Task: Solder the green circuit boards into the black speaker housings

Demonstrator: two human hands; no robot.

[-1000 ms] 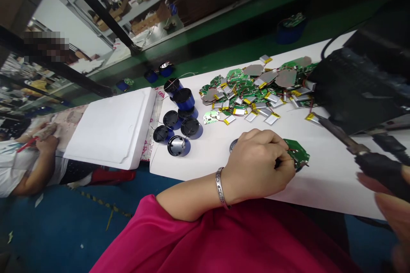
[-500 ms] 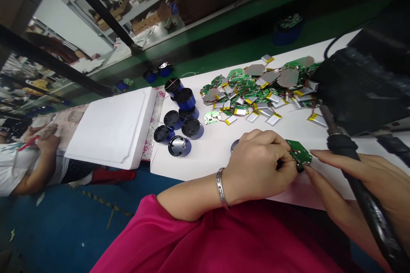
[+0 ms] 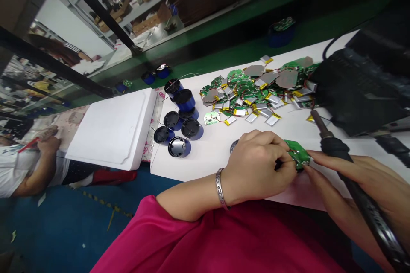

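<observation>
White workbench point(image 3: 221, 158), near to far: left hand point(image 3: 256, 166), wearing a silver bangle point(image 3: 219, 188), curls closed around a green circuit board point(image 3: 297, 155); right hand point(image 3: 368, 175) grips a black-handled soldering iron point(image 3: 333, 147), its fingers extended against the board's edge, the tip clear of the board. Beyond lie a heap of green boards and silver foil pouch batteries point(image 3: 253, 102) and black-topped blue cylindrical housings point(image 3: 182, 130).

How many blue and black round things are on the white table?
7. The blue cylinders stand together beside the white foam board: three in a far row, four nearer, the nearest open and silvery inside. More could be hidden behind them.
</observation>
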